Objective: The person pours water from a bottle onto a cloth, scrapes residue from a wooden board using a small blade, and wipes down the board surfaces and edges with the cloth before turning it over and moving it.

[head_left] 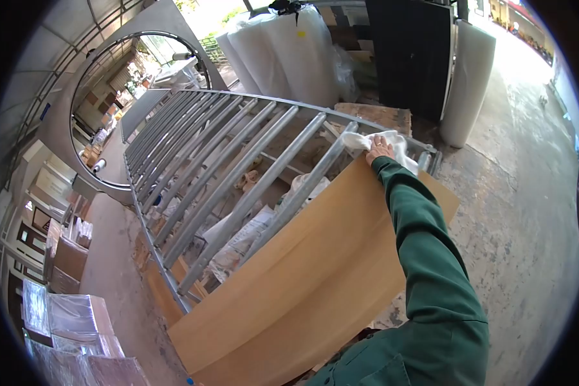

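My right hand [381, 149] reaches far out at the end of a green sleeve, over the far right end of a brown wooden board [302, 257]. A bunched white cloth [402, 147] is under its fingers, pressed near the board's edge and the metal rail. The board lies slanting across the near end of a grey metal roller conveyor [264, 174]. Nowhere in view is my left hand.
A large ring-shaped machine [51, 135] stands at the conveyor's far end. Tall rolls of white wrap [289, 51] and a dark panel [408, 58] stand behind. Plastic-wrapped boxes [77, 315] are at lower left; sacks [244, 238] lie beneath the rollers.
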### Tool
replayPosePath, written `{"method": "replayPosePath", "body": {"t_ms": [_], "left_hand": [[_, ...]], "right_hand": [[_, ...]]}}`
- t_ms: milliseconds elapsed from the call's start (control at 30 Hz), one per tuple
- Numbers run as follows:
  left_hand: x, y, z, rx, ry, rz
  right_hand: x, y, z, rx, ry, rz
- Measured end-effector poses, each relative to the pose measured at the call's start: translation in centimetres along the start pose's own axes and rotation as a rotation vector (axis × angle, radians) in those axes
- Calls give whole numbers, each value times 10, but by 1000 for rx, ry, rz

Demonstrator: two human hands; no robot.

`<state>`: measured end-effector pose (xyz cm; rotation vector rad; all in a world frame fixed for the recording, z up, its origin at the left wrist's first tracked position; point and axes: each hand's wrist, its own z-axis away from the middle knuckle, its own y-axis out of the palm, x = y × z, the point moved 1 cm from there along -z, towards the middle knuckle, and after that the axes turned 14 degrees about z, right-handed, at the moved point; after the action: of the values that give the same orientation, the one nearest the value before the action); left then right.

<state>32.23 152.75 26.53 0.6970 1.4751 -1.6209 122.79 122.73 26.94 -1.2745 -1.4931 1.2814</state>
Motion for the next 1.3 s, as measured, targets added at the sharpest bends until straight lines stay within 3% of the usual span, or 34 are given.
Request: {"method": "replayPosePath", "body": {"t_ms": [33,100,133,200,233,300,333,367,400,433,467,500,533,567,633,767,967,1067,1133,1200,1233,1267,1300], "left_hand": [[-1,-8,-6,-12,-4,-1],[-7,-14,-1,-22,-34,-13],[-10,-11,3,-17,-55,-16],[-13,3,11,-7,-94,-2],[-17,6,13,-2,-98,-13],[-21,6,16,-12,-115,-42],[-13,3,12,97,38,134],[10,1,-2,189,187,314],[35,-17,-32,187,126,-82],[-25,10,21,76,86,162],[8,-6,-5,28,143,-88],[23,-8,-12,85,13,212],[34,-8,-19,36,105,226],[31,-5,-18,1,61,172],[22,-5,-16,20,26,181],[27,1,-18,90,46,349],[8,-6,-7,143,58,251],[15,-9,-12,212,112,302],[7,-13,-11,203,173,276],[3,-11,-7,225,117,379],[15,-6,-11,236,101,428],[34,-1,-19,243,82,472],[44,0,-26,245,66,512]], "right_hand": [[8,12,7,-138,25,21],[47,-4,36,272,-83,-436],[75,-26,79,199,-222,-544],[132,-58,185,208,-484,-422],[155,-46,229,104,-680,-326],[155,-47,250,-40,-1015,-473],[147,-45,232,13,-961,-546],[133,-37,199,84,-746,-575],[112,-26,154,125,-540,-545],[90,-12,109,170,-333,-523],[46,5,62,349,-382,-712],[10,-1,27,543,-398,-888],[-10,6,17,-8,-241,-408],[-25,39,-10,87,-112,102],[14,14,24,157,11,114],[118,3,122,46,-328,117],[271,-60,306,5,-547,56],[348,-80,380,99,-655,-333],[415,-89,451,5,-818,-258],[465,-139,531,181,-993,-268],[499,-115,573,0,-1064,-351],[495,-172,600,349,-1180,-380],[514,-135,631,-22,-1353,-433]]}}
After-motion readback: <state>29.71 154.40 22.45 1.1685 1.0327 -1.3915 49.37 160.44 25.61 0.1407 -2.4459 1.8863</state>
